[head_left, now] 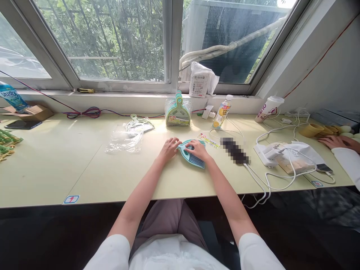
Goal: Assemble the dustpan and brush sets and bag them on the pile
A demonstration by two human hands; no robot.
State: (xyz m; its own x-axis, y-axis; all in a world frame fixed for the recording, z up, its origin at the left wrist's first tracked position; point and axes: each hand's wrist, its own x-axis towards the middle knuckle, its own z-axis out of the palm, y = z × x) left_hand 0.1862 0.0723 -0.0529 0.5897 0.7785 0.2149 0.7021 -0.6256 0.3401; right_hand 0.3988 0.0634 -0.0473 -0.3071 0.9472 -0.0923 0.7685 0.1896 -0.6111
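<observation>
A small teal dustpan-and-brush set lies flat on the pale table in front of me. My left hand rests at its handle end, fingers curled onto the edge. My right hand lies on top of the set, fingers bent down over it. A paper label lies just right of my right hand. An empty clear plastic bag sits to the left, and another packaged set lies behind it.
A stack of packaged dustpan sets stands by the window sill. A drink bottle, a cup, a power strip with white cables and a phone lie on the right. Another person's hand rests at far right.
</observation>
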